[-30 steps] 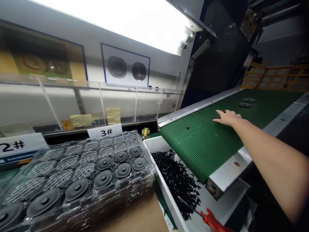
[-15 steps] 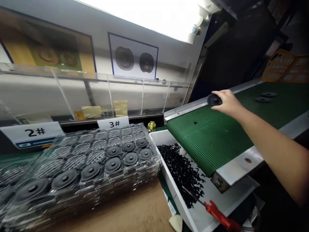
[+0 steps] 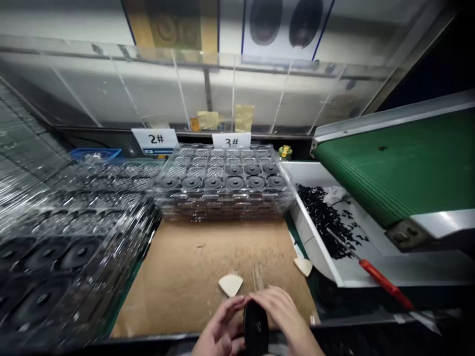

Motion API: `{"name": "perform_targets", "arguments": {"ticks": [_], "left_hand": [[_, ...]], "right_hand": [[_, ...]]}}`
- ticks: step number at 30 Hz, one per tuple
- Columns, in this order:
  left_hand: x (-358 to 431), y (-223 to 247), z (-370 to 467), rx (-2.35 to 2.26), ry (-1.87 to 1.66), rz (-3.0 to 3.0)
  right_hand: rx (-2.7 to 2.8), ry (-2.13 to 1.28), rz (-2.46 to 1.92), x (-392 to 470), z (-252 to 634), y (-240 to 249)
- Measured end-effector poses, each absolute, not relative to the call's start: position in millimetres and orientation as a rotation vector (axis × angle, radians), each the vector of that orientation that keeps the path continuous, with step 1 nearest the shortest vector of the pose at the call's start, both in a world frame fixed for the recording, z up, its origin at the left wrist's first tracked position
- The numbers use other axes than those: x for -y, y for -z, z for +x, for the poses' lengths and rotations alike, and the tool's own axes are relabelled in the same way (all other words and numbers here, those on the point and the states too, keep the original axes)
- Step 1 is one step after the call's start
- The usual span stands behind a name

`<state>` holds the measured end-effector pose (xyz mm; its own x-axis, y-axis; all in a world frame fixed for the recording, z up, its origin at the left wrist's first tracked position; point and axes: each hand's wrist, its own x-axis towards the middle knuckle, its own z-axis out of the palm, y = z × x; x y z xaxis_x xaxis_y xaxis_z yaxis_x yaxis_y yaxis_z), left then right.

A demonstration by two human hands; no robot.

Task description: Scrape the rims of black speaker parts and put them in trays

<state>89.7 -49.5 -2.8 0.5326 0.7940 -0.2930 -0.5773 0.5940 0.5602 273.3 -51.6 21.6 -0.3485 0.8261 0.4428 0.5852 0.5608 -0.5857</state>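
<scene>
A black round disc (image 3: 256, 327) is held on edge between my two hands at the bottom centre. My left hand (image 3: 224, 329) has its fingers bent against the disc's left side. My right hand (image 3: 284, 314) curves over the top and right of it. Just beyond the hands, a cream wedge-shaped piece (image 3: 230, 285) lies on the brown board (image 3: 178, 277). Behind the board stands a stack of clear trays (image 3: 222, 202), with black discs in its front row and in part of the row behind.
On the left are more clear trays (image 3: 74, 217) with discs. To the right, a white bin (image 3: 315, 247) holds small black parts and a red-handled tool (image 3: 386, 284), below a green conveyor (image 3: 408, 163). Another cream wedge (image 3: 303, 266) lies near the bin.
The view has swung left and down. My right hand has come from above the conveyor to the board's front edge with the disc, and my left hand has come into view at the disc.
</scene>
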Motion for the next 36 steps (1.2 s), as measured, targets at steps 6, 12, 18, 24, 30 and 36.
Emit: {"name": "perform_targets", "arguments": {"ticks": [6, 12, 18, 24, 30, 36], "left_hand": [[68, -10, 66, -0.678, -0.923, 0.537], [81, -12, 36, -0.689, -0.955, 0.391], [88, -18, 10, -0.484, -1.054, 0.285], [86, -19, -2, -0.429, -1.1, 0.189], [78, -12, -9, -0.468, -1.165, 0.011], [71, -14, -12, -0.586, -1.202, -0.035]], "right_hand": [[2.177, -0.403, -1.269, 70, 224, -39], [2.181, -0.511, -1.191, 79, 194, -37], [1.97, -0.362, -1.639, 58, 204, -2], [2.069, -0.318, -1.777, 30, 211, 52], [1.996, -0.439, -1.737, 13, 204, 45], [2.021, -0.697, -1.489, 37, 175, 34]]}}
